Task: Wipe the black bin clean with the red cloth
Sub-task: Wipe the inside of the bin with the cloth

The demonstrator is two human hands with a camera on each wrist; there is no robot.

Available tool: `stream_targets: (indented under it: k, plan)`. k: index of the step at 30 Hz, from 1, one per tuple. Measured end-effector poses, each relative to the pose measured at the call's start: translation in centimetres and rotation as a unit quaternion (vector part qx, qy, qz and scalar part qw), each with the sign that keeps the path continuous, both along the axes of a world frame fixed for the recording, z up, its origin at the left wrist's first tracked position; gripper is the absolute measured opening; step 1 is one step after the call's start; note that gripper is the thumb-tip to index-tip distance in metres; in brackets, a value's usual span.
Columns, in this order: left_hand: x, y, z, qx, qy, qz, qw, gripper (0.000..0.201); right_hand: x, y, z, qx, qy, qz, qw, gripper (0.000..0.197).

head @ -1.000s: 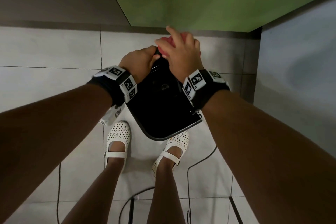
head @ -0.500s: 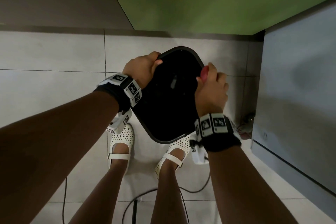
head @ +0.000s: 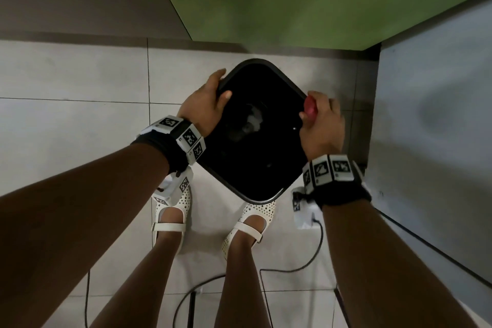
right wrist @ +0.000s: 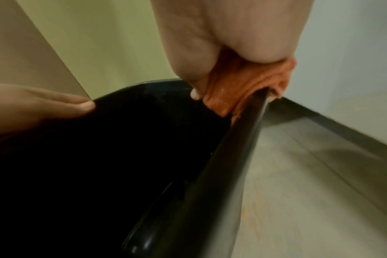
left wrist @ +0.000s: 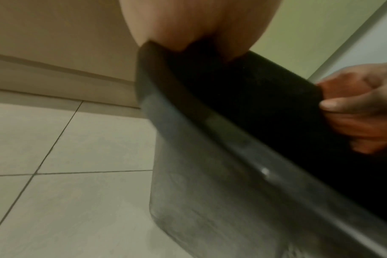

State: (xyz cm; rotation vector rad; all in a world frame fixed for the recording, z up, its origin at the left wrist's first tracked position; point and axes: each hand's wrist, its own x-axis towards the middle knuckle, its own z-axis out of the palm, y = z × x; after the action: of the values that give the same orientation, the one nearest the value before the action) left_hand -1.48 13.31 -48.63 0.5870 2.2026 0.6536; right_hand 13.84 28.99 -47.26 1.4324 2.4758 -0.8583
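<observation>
Over the tiled floor (head: 80,120), one black bin (head: 255,141) is being gripped at its rim by left hand (head: 206,104); right hand (head: 320,125), now nearer the right corner, is pinching one red cloth (head: 310,110) against it.

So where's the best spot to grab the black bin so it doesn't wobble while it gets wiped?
Probably the rolled rim of the black bin, coming from the side opposite the red cloth. The lip gives fingers something to hook over: the left hand holds it that way, thumb inside, fingers outside, while the right hand wipes the far edge.
</observation>
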Motion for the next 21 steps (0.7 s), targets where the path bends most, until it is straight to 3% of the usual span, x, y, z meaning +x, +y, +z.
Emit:
stream_targets:
  k: [3, 9, 12, 15, 18, 21]
  plan:
    - [-0.2, 0.6, 0.2, -0.010, 0.024, -0.027, 0.999, 0.060, -2.1, 1.6, 0.4, 0.008, -0.003, 0.072, 0.997, 0.048]
    - [-1.4, 3.5, 0.1, -0.051, 0.062, -0.170, 0.982, 0.035, -6.9, -0.2, 0.3, 0.044, 0.016, 0.244, 0.969, 0.042]
    - [-1.3, 3.2, 0.1, -0.040, 0.039, -0.157, 0.986, 0.033, -7.2, -1.1, -0.1, 0.068, 0.031, 0.262, 0.962, 0.040]
    - [-0.9, 2.7, 0.2, -0.050, 0.086, -0.140, 0.985, 0.034, -6.5, -0.4, -0.2, 0.059, 0.011, 0.209, 0.976, 0.041]
    - [-0.3, 2.5, 0.1, -0.046, 0.099, -0.137, 0.985, 0.036, -5.1, 0.0, 0.2, -0.008, -0.008, 0.073, 0.997, 0.046]
    - [-0.2, 2.6, 0.1, -0.040, 0.107, -0.136, 0.984, 0.035, -4.8, -0.2, 0.4, -0.032, -0.014, -0.015, 0.999, 0.047]
